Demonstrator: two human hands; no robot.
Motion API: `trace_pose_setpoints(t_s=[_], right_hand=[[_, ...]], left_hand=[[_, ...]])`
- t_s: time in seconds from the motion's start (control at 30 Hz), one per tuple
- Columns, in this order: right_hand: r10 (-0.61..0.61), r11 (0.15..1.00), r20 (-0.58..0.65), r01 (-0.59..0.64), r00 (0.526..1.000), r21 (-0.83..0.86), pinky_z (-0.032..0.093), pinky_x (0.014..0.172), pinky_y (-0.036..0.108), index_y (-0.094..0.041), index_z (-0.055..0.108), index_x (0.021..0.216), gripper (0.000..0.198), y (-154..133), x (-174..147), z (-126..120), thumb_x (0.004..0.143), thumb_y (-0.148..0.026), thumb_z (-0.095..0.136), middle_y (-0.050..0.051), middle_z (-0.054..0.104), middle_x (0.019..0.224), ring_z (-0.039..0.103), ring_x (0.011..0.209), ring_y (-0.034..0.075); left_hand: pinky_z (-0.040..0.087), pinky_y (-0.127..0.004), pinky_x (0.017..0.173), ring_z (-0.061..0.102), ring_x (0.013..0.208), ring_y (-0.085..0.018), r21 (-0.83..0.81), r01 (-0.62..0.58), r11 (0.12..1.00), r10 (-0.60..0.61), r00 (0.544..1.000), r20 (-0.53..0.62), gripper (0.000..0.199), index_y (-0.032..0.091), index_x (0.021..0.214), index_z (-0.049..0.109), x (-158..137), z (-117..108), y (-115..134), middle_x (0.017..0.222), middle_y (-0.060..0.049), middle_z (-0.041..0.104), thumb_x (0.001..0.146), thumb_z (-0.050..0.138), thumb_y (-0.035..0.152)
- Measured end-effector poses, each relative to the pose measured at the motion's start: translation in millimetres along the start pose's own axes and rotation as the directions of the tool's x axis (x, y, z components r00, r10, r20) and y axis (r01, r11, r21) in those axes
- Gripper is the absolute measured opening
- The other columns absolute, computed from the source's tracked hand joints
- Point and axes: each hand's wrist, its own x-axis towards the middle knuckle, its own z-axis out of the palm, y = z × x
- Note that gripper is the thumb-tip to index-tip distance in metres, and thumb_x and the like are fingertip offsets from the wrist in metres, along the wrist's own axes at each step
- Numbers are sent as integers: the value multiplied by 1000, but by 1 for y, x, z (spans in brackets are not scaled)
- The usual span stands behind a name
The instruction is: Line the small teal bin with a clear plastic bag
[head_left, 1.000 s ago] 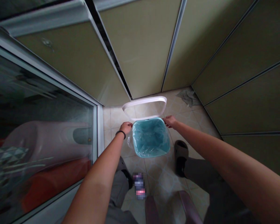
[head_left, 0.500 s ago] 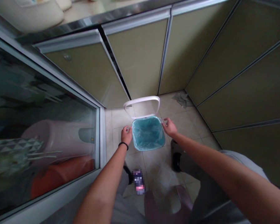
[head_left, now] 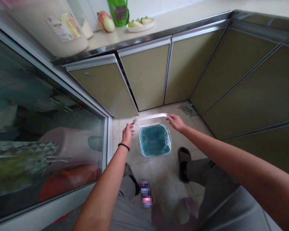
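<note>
A teal trash bin (head_left: 140, 143) stands on the floor between my feet, its mouth facing up. Clear plastic bag film (head_left: 169, 138) lines it and spills over the right side of the rim. At the bin's far edge a white rim ring (head_left: 154, 115) is tilted up. My right hand (head_left: 176, 123) pinches the ring's right corner between thumb and fingers. By the ring's left corner is my left hand (head_left: 127, 134), its fingers apart and the fingertips at or very near the ring; whether they touch cannot be made out.
Cabinet doors (head_left: 144, 73) close off the far side and the right. A glass door (head_left: 69, 144) stands on the left. A grey cloth (head_left: 188, 109) lies in the floor corner. On the counter are a plate of fruit (head_left: 141, 25) and a large plastic container (head_left: 55, 32).
The rim ring has tipped down toward the bin. My right hand has moved from the bag's edge to the ring, and my left hand has moved up beside it. The view has tilted up.
</note>
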Motion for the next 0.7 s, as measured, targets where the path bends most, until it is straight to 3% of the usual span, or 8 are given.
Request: trace_pose_setpoints(t_s=[0.13,0.2,0.27,0.37,0.43,0.5,0.6,0.7], right_hand=[[-15,997,125,24,992,-70,54,91,27,-21,78,129,39,27,-33,-6,99,-22,53,7,79,119,73,99,20],[4,987,160,22,987,-159,53,93,27,-22,76,133,44,33,-44,-8,95,-17,54,6,77,123,73,101,20],[-20,960,173,67,985,-272,52,98,29,-23,69,142,51,32,-51,-5,93,-17,58,9,74,130,72,105,21],[-122,868,292,244,949,-432,48,110,39,-23,55,157,73,29,-58,6,87,-30,75,15,60,149,62,129,31],[-89,803,380,292,921,-520,44,115,48,-25,45,163,96,32,-61,17,78,-39,86,19,46,162,49,143,39],[-1,763,421,273,907,-587,42,117,54,-27,39,167,109,41,-63,25,72,-42,92,20,38,167,43,148,42],[53,741,434,256,899,-621,42,116,55,-31,31,169,115,56,-64,29,73,-45,92,20,38,166,44,147,42],[42,709,424,272,905,-651,43,114,56,-32,33,169,114,58,-63,27,72,-47,92,20,35,168,43,147,43]], left_hand=[[55,-27,73,69,89,-17,170,-42,985,38,999,26,68,13,122,75,-10,-10,-35,127,-15,72,105,28,59],[57,-31,84,69,96,-20,322,-128,938,120,992,46,56,14,115,76,-13,-13,-48,121,-14,73,103,42,55],[56,-34,95,68,101,-21,459,-238,856,197,971,136,46,16,121,75,-17,-14,-58,125,-13,70,95,61,51],[51,-36,107,65,118,-25,624,-375,685,178,917,356,79,24,148,60,-26,-13,-68,143,-13,57,78,82,53],[47,-39,113,58,133,-32,715,-429,552,99,885,455,104,29,160,46,-33,-12,-74,151,-13,50,69,88,57],[44,-43,115,51,140,-37,781,-447,435,3,869,495,117,32,165,38,-38,-12,-81,156,-14,45,64,90,60],[44,-44,114,49,144,-39,818,-438,373,-89,861,501,125,37,169,26,-41,-14,-89,161,-15,39,64,88,64],[43,-41,114,49,144,-38,813,-444,376,-61,864,500,132,37,171,17,-40,-16,-92,160,-14,39,64,88,66]])
